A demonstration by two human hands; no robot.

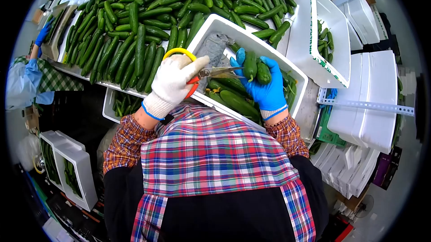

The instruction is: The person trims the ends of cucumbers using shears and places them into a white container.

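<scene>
My left hand (173, 78), in a white knit glove with a blue cuff edge, is closed around scissors (216, 71) with yellow and red handles. The metal blades point right and reach the ends of the cucumbers (250, 67) in my right hand. My right hand (267, 90), in a blue glove, is closed around two short green cucumbers, held side by side. Below both hands lies a white foam box (294, 74) with more cucumbers (238, 103) and a crumpled grey sheet (214, 47) inside. How far the blades are apart is hard to make out.
A large heap of cucumbers (134, 17) covers the table beyond the box. Another foam box (334, 69) with a few cucumbers stands at right, near stacked white boxes (366, 94). At far left is a co-worker's blue-gloved hand (43, 33). More cucumber boxes (83, 152) sit low at left.
</scene>
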